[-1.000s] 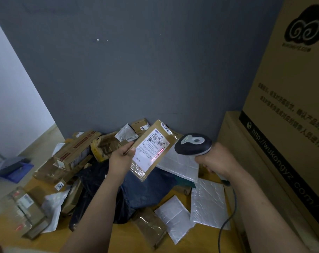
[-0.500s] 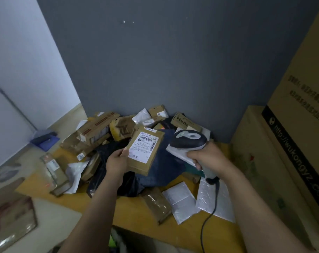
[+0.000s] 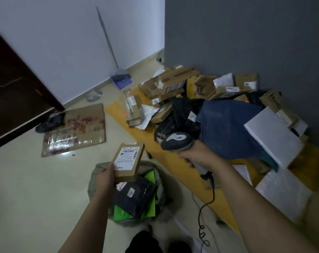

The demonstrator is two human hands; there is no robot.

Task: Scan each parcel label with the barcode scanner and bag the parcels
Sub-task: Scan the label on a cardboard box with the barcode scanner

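- The left hand (image 3: 104, 178) grips one flat brown parcel (image 3: 129, 162) by its near left edge, thumb on the labelled face. The white label faces up.
- The right hand (image 3: 195, 156) is curled round the handle of the one barcode scanner (image 3: 176, 141). Its dark head points left, near the parcel but apart from it. Its cable (image 3: 204, 207) hangs down to the floor.
- The held parcel hovers over the open mouth of one grey-green bag (image 3: 93, 187) standing on the floor.
- In the bag lie one black parcel (image 3: 135, 196) and green packets (image 3: 122, 213); their number cannot be told.
- A yellow table (image 3: 173, 161) runs from far left to near right, and the bag sits just beside its near edge.
- On the table, a tangled pile: many brown boxes, one large blue parcel (image 3: 226, 128) and two white padded envelopes (image 3: 271, 136) at the right. The full count cannot be told.
- Left of the bag the pale floor lies open up to one flattened cardboard sheet (image 3: 76, 128), which lies near a dark door (image 3: 14, 92).
- One broom with a blue dustpan (image 3: 121, 79) leans on the far wall.
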